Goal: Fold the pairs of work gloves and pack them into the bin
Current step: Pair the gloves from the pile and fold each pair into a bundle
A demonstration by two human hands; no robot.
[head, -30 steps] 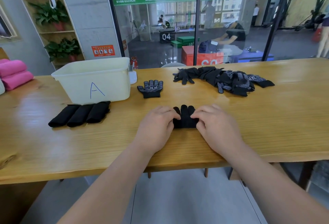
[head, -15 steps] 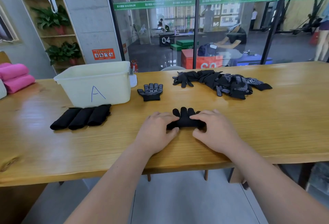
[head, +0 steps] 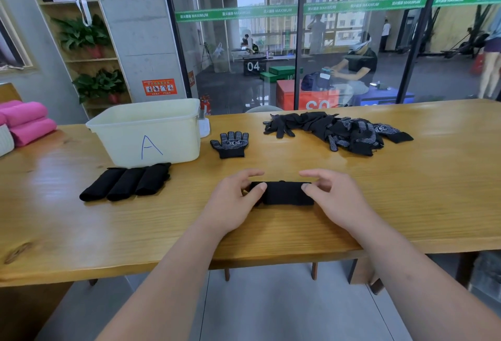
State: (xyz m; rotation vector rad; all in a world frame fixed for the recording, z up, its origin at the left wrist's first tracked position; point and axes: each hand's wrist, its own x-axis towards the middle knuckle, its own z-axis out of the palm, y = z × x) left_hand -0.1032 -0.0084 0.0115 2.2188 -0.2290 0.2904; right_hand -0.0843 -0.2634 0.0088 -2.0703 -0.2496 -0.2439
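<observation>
A black folded glove bundle [head: 284,193] lies crosswise on the wooden table [head: 406,191] in front of me. My left hand [head: 233,202] pinches its left end with thumb and fingers. My right hand [head: 334,195] holds its right end the same way. Three folded black bundles [head: 126,185] lie side by side in front of the cream bin [head: 151,132] marked "A". A single dotted glove [head: 230,144] lies flat to the right of the bin. A heap of loose black gloves [head: 339,129] sits at the back right.
Pink rolled towels [head: 25,124] lie at the table's far left. A small white object [head: 204,126] stands behind the bin's right corner. A glass wall runs behind the table. The table's front edge is close under my wrists.
The glove's fingers, which pointed away from me, are now folded in, leaving a compact crosswise bundle. Both hands shifted from pressing on top to holding its two ends.
</observation>
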